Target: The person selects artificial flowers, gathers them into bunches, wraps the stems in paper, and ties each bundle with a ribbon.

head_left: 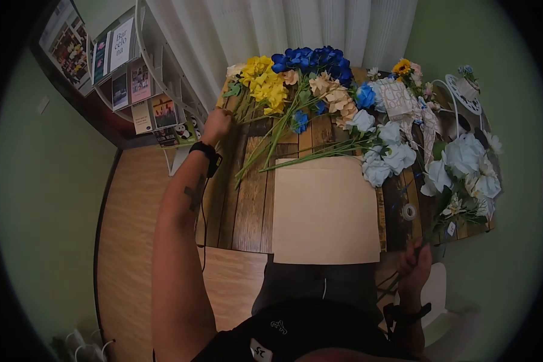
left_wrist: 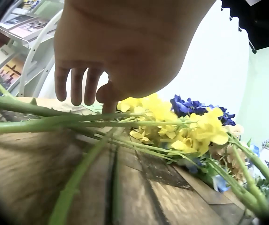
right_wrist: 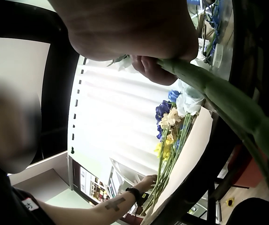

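Note:
My left hand (head_left: pixel 218 125) is at the far left of the table, beside the green stems (head_left: pixel 245 111) of the yellow flowers (head_left: pixel 265 84). In the left wrist view its fingers (left_wrist: pixel 76 89) point straight down, fingertips close to the stems, with no flower visibly between them. Low on the right, my right hand (head_left: pixel 415 265) grips a bunch of green stems (right_wrist: pixel 209 89), their lower ends running toward my lap. Those stems lead up to white artificial flowers (head_left: pixel 454 205) with a small tag (head_left: pixel 451 228).
A large sheet of brown paper (head_left: pixel 326 211) overhangs the table's front edge. Blue flowers (head_left: pixel 314 60), peach flowers (head_left: pixel 333 93) and pale blue roses (head_left: pixel 387 154) lie behind it. A tape roll (head_left: pixel 409 212) sits at right. A magazine rack (head_left: pixel 148 78) stands left of the table.

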Tool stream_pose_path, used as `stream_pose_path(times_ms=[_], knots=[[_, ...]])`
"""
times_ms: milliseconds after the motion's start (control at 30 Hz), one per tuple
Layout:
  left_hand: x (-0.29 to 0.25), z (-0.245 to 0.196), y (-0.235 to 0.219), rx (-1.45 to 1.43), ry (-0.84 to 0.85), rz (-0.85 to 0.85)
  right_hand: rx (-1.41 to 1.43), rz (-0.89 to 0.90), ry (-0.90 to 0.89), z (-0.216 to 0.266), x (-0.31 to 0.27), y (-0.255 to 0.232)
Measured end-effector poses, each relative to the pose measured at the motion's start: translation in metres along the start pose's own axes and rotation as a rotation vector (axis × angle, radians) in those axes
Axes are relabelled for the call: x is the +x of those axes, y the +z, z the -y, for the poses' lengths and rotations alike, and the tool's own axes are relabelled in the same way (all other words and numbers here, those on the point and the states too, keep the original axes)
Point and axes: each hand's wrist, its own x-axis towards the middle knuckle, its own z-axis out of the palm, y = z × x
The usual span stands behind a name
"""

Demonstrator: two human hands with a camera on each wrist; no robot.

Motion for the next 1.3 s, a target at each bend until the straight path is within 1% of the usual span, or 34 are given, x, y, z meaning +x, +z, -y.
stream_pose_path(times_ms=[33, 67, 133, 167, 233, 267, 333, 367, 433, 567, 633, 667, 733, 767, 833, 867, 900, 967, 1000, 1033, 1067, 1100, 1133, 1167, 1233, 1300], knots=[[0.003, 0.000, -0.003, -0.026, -0.067, 0.031, -0.017, -0.015, 0.006, 0.001, 0.001, 0.006], [0.008, 0.009, 0.005, -0.029, -0.071, 0.029, -0.022, -0.012, 0.007, 0.000, 0.003, 0.010], [0.019, 0.033, 0.029, 0.025, -0.179, -0.196, -0.019, -0.015, 0.024, -0.001, 0.005, 0.017], [0.023, 0.034, 0.027, 0.021, -0.178, -0.197, -0.022, -0.016, 0.021, -0.002, 0.006, 0.018], [0.030, 0.037, 0.022, 0.056, -0.230, 0.012, -0.050, 0.004, 0.015, -0.004, 0.007, 0.020], [0.032, 0.032, 0.019, 0.053, -0.230, 0.016, -0.053, 0.001, 0.016, -0.004, 0.007, 0.022], [0.034, 0.023, 0.015, 0.023, -0.302, 0.041, -0.056, 0.012, 0.003, -0.006, 0.007, 0.025], [0.035, 0.023, 0.017, 0.022, -0.303, 0.043, -0.058, 0.010, 0.005, -0.007, 0.007, 0.026], [0.037, 0.024, 0.019, 0.036, -0.248, 0.100, -0.063, 0.010, 0.016, -0.008, 0.007, 0.029], [0.042, 0.029, 0.028, 0.036, -0.264, 0.090, -0.055, 0.016, 0.030, -0.005, 0.006, 0.035], [0.044, 0.034, 0.031, -0.107, -0.290, -0.284, -0.043, 0.010, 0.022, -0.004, 0.006, 0.034], [0.043, 0.031, 0.022, -0.104, -0.288, -0.286, -0.039, 0.011, 0.021, -0.003, 0.006, 0.035], [0.039, 0.020, -0.010, -0.179, -0.261, -0.499, -0.049, 0.033, 0.013, 0.002, 0.006, 0.039], [0.038, 0.017, -0.022, -0.174, -0.260, -0.505, -0.044, 0.038, 0.012, 0.003, 0.005, 0.041], [0.035, 0.011, -0.047, -0.314, -0.201, -0.650, 0.007, 0.068, -0.014, 0.003, 0.003, 0.044], [0.030, 0.002, -0.062, -0.331, -0.157, -0.699, 0.013, 0.078, -0.016, 0.003, 0.003, 0.046], [0.027, -0.004, -0.075, -0.324, -0.155, -0.709, -0.012, 0.120, -0.041, 0.003, 0.003, 0.046], [0.021, -0.016, -0.099, -0.498, -0.089, -0.777, -0.028, 0.165, -0.073, 0.003, 0.002, 0.049], [0.016, -0.022, -0.109, -0.493, -0.079, -0.779, -0.090, 0.135, -0.061, 0.005, 0.002, 0.053], [0.010, -0.029, -0.118, -0.717, -0.068, -0.734, -0.149, 0.102, -0.050, 0.006, 0.001, 0.056], [0.002, -0.037, -0.127, -0.941, -0.051, -0.679, -0.134, 0.098, -0.059, 0.007, 0.000, 0.058], [-0.009, -0.050, -0.139, -1.162, -0.035, -0.610, -0.089, 0.131, -0.036, 0.009, -0.001, 0.059], [-0.024, -0.064, -0.149, -1.185, -0.034, -0.529, -0.046, 0.165, -0.016, 0.012, 0.000, 0.061], [-0.042, -0.081, -0.159, -1.198, -0.059, -0.487, -0.032, 0.155, -0.031, 0.014, 0.001, 0.064], [-0.072, -0.111, -0.165, -1.283, -0.097, -0.363, 0.090, 0.316, 0.013, 0.021, 0.004, 0.072], [-0.100, -0.137, -0.157, -1.424, -0.074, -0.207, 0.102, 0.409, 0.016, 0.030, 0.007, 0.083]])
